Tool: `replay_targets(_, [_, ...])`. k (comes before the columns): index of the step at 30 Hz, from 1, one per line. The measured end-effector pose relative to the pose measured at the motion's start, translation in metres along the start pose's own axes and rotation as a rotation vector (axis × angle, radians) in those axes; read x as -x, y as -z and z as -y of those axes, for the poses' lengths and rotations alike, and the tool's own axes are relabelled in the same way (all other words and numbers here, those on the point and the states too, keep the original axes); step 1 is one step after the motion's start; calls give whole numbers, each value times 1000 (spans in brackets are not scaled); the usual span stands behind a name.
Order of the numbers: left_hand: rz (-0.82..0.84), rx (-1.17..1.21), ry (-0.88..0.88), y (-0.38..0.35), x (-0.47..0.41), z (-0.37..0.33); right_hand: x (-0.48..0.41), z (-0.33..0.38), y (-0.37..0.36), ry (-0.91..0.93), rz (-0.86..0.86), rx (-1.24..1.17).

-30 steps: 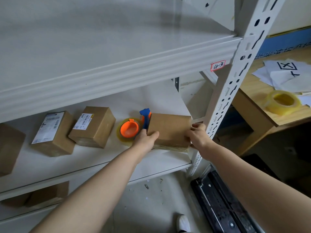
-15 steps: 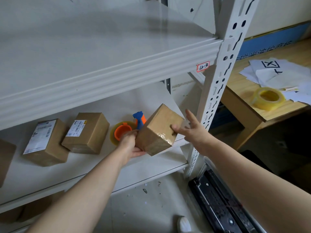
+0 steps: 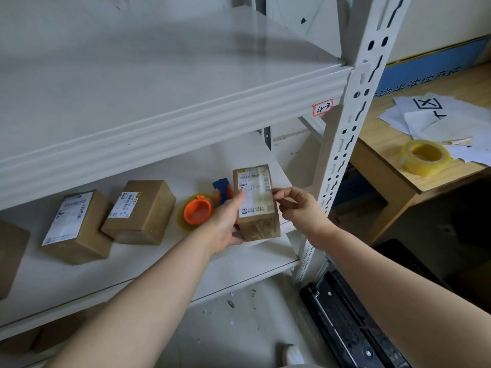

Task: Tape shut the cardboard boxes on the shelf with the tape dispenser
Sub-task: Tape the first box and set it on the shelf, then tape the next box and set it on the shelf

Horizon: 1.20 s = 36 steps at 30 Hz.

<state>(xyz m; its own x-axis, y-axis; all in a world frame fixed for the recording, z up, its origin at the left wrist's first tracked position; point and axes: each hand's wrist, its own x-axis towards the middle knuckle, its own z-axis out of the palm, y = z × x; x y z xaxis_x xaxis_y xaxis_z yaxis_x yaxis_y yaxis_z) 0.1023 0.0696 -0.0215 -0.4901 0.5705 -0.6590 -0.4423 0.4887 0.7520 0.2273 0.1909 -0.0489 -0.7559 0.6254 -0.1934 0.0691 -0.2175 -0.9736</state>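
Observation:
A small cardboard box point(image 3: 256, 208) with a white shipping label facing me is held above the right end of the white shelf point(image 3: 159, 264). My left hand point(image 3: 225, 221) grips its left side from below, thumb up along the label edge. My right hand point(image 3: 297, 208) pinches its right edge with fingertips. Just behind the box on the shelf lies the tape dispenser point(image 3: 204, 208), orange hub, clear tape roll, blue handle partly hidden. Two more labelled boxes point(image 3: 77, 225) point(image 3: 140, 212) lie further left on the shelf.
A white perforated upright post point(image 3: 342, 155) stands right of my hands. An upper shelf point(image 3: 159, 102) overhangs. Another brown box point(image 3: 10, 256) sits at the far left. A wooden table point(image 3: 398, 171) at right carries a loose tape roll point(image 3: 425, 156) and papers. A black object lies on the floor.
The box was lifted off the shelf by both hands and rotated, so its labelled face now points at me. My view shifted slightly to the right.

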Motion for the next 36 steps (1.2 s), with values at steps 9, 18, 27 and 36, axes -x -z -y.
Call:
replay_targets(9, [-220,-175,-119,-4,-21,5,-16,-10,-7,-118,61,137])
replay_targets(18, [-413,-133,-228,13,-26,3,-25,24,-46,246,-234,747])
replay_targets(27, [-766,-360,-317,121,3,22,-30,19,-118,255,89,668])
replay_targets(36, [-880,-599,-225,237,39,39,-29,-9,-206,62,253,698])
